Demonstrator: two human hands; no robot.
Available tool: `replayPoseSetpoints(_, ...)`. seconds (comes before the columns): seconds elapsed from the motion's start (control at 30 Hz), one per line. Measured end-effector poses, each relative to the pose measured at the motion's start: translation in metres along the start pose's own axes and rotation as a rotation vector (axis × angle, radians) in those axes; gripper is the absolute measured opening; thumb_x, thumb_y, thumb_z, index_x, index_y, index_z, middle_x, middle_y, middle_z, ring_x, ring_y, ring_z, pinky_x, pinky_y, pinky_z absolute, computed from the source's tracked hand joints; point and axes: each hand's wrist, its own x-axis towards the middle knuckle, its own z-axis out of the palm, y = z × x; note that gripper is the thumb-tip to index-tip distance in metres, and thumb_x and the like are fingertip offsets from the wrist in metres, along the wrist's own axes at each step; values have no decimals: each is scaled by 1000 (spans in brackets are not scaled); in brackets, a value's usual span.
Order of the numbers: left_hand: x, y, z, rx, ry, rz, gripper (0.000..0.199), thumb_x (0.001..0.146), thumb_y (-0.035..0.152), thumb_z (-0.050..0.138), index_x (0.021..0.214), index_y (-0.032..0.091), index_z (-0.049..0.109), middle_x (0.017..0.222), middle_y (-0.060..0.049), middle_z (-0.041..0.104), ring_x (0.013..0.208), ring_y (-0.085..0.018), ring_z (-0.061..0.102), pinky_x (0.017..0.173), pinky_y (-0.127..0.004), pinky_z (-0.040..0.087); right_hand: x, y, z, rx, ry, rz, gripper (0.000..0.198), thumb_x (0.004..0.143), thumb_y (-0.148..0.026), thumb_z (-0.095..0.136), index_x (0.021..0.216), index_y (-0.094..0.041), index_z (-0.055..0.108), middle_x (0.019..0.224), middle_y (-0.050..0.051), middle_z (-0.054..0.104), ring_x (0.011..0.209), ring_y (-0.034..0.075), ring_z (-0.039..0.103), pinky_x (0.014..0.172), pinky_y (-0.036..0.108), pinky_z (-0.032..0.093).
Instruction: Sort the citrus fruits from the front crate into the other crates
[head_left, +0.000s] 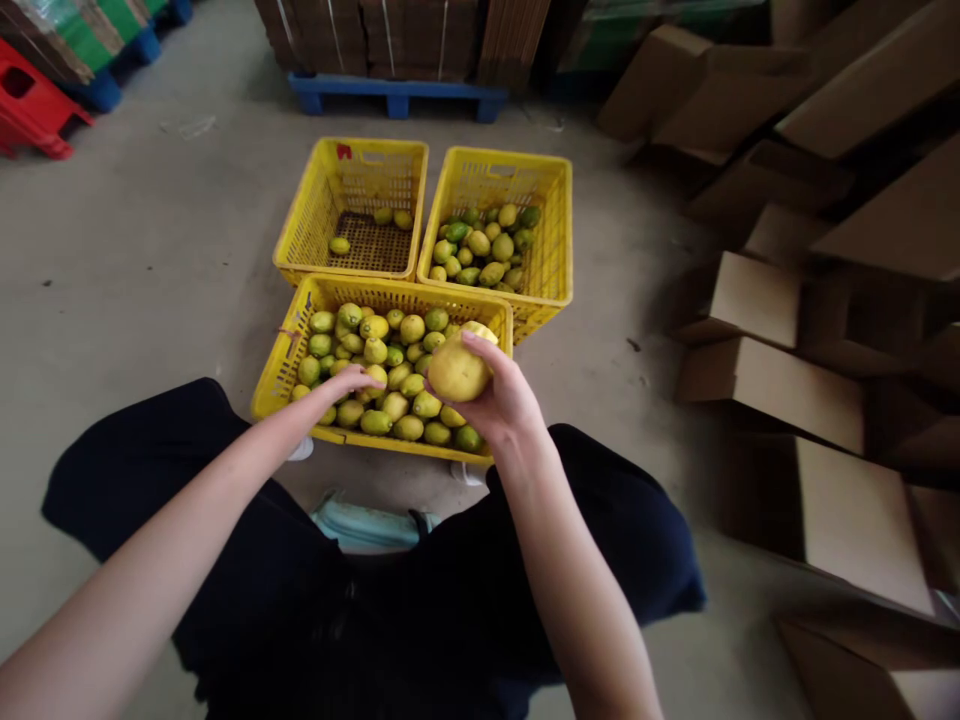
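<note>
My right hand (504, 392) is raised over the right side of the near yellow crate (420, 292), its thumb and fingers wrapped around a large-looking yellow lemon (457, 370). A second pale yellow fruit edge shows just behind that lemon; whether it is also in the hand I cannot tell. My left hand (354, 381) reaches into the same crate, fingers closed on a yellow lemon (376, 379) at the top of the pile. Around it lie many yellow and greenish lemons (376, 422).
Behind stand two more yellow crates: the left one (300, 215) with a few lemons, the right one (551, 230) with a larger pile. Cardboard boxes (862, 510) crowd the right side. A blue pallet (397, 95) with stacked cardboard is at the back, a red stool (37, 100) far left.
</note>
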Motion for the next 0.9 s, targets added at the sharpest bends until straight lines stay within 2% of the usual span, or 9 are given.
replayPoseSetpoints(0.07,-16,34,5,-32,-30,-107,10,77,6,70,79,11,61,57,4,60,52,-7,53,52,-14,38,-1,-2,1,-20,9,1,26,69,-28,76,87,-20,61,76,-2,64,69,16,63,66,33,59)
replayPoseSetpoints(0.13,-36,75,9,-25,-52,-96,6,81,13,67,86,11,65,65,-2,67,55,-9,57,52,-17,43,-2,-3,3,2,11,-11,25,68,-27,75,87,-20,60,78,-1,65,71,17,64,66,35,59)
replayPoseSetpoints(0.23,-74,127,16,-140,-207,77,22,73,14,70,95,13,68,83,-7,73,70,-14,65,62,-21,52,-4,-4,6,54,-125,-45,27,67,-27,69,92,-21,60,88,3,68,82,22,66,74,42,60)
replayPoseSetpoints(0.33,-107,151,23,-151,-403,325,42,57,9,77,98,14,69,90,-5,72,80,-16,67,74,-23,53,-4,-2,12,-109,-233,-179,35,65,-30,64,98,-21,61,95,5,69,88,25,66,79,48,58)
replayPoseSetpoints(0.43,-122,146,31,-70,-404,521,64,51,9,83,112,20,65,105,-4,70,96,-20,67,88,-30,53,0,1,15,-537,-101,-666,42,66,-30,67,106,-24,60,100,5,68,93,27,64,87,51,55)
replayPoseSetpoints(0.53,-122,130,36,49,-253,702,74,52,15,88,119,24,59,121,-6,66,112,-26,63,97,-37,51,9,3,14,-1007,137,-1319,50,67,-26,71,115,-25,57,112,8,64,107,30,59,97,54,49)
replayPoseSetpoints(0.6,-121,122,38,125,-169,804,71,54,21,89,118,24,57,125,-7,63,115,-27,61,97,-40,52,14,2,13,-1193,213,-1607,51,70,-23,70,119,-24,55,114,10,62,109,30,58,97,55,49)
replayPoseSetpoints(0.7,-123,114,39,212,-93,957,67,61,23,87,119,25,53,128,-9,59,113,-26,62,92,-39,55,19,2,15,-1247,222,-1770,53,74,-20,68,124,-25,49,113,11,59,106,29,59,92,53,52)
replayPoseSetpoints(0.9,-128,107,40,370,17,1299,48,73,16,77,116,25,58,122,-7,62,120,-24,58,107,-43,45,20,10,25,-1245,51,-1849,56,75,-16,68,125,-26,46,117,11,57,109,29,58,91,54,53)
